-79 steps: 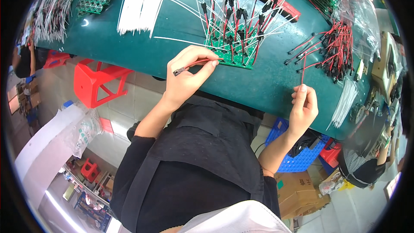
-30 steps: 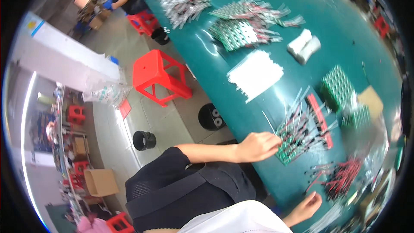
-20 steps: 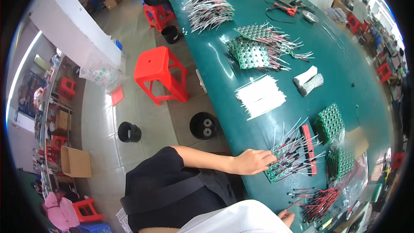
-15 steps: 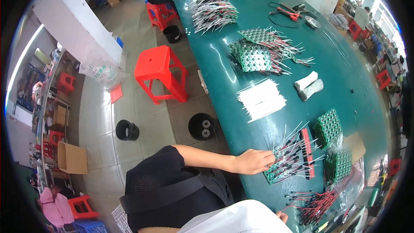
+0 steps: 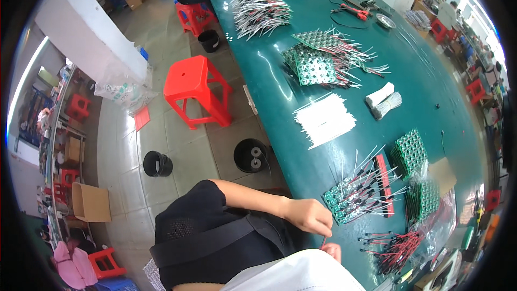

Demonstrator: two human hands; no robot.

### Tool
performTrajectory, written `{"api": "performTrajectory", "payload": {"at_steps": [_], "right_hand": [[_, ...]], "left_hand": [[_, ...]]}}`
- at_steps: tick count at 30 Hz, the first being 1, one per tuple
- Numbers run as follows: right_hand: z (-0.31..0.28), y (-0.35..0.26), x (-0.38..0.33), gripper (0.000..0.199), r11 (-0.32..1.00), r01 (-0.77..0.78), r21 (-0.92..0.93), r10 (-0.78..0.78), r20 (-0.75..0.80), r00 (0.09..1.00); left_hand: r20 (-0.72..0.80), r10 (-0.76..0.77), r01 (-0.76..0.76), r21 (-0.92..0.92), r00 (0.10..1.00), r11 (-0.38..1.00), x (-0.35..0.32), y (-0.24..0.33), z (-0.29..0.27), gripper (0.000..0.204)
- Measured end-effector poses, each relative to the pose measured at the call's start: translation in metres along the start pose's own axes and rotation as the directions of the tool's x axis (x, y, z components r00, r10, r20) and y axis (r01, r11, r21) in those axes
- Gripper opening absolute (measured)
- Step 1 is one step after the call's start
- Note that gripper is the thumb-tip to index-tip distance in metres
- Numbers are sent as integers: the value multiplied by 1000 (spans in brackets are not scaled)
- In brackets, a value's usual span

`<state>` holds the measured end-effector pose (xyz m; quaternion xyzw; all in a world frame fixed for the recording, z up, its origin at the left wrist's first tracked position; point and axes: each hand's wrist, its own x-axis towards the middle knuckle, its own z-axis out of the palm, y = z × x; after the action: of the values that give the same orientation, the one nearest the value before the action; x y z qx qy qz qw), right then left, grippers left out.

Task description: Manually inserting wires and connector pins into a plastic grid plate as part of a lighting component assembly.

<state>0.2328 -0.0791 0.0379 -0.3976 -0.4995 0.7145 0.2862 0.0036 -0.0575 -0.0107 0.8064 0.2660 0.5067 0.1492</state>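
Observation:
My left hand (image 5: 309, 216) is closed at the table's near edge, its fingertips pinching a short piece of thin dark wire (image 5: 323, 241). Just below it, my right hand (image 5: 333, 251) is curled at the wire's lower end, partly hidden by the white cloth in front of me. To the right of my left hand lies a green circuit board panel (image 5: 339, 199) with white and dark leads fanning out towards a red slotted bar (image 5: 384, 186). A bundle of red-and-black wires (image 5: 399, 250) rests to the right of my right hand.
Stacked green boards (image 5: 411, 153) stand at the right beside a clear plastic bag (image 5: 439, 226). White sticks (image 5: 326, 120), tied bundles (image 5: 383, 99) and wired boards (image 5: 315, 64) lie farther up the green table. A red stool (image 5: 188, 78) and black buckets (image 5: 251, 155) stand left. Another person sits far off.
My left hand has drawn back from the board panel towards me. My right hand has moved up and left from beside the red wires, and both hands now meet at the thin wire.

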Motion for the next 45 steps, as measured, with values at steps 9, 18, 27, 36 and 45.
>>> {"api": "performTrajectory", "payload": {"at_steps": [9, 18, 27, 36, 45], "right_hand": [[58, 11, 50, 11, 738, 232, -633, -485, -259, 836], [58, 16, 70, 8, 800, 262, -539, -477, -307, 824], [58, 25, 73, 10, 742, 274, -612, -533, -291, 794], [21, 34, 65, 6, 719, 156, -678, -580, -460, 673], [23, 32, 67, 7, 719, 164, -676, -579, -450, 680]], "left_hand": [[57, -720, 660, -455, 691, 598, 3, 14, -27, 9], [149, -853, 682, -675, 500, 281, -2, 4, -30, 11], [96, -869, 737, -579, 486, 348, -6, 3, -27, 11], [-162, -747, 740, -114, 644, 663, 2, -19, -27, 11], [-220, -670, 681, -31, 709, 732, 2, -21, -22, 13]]}}
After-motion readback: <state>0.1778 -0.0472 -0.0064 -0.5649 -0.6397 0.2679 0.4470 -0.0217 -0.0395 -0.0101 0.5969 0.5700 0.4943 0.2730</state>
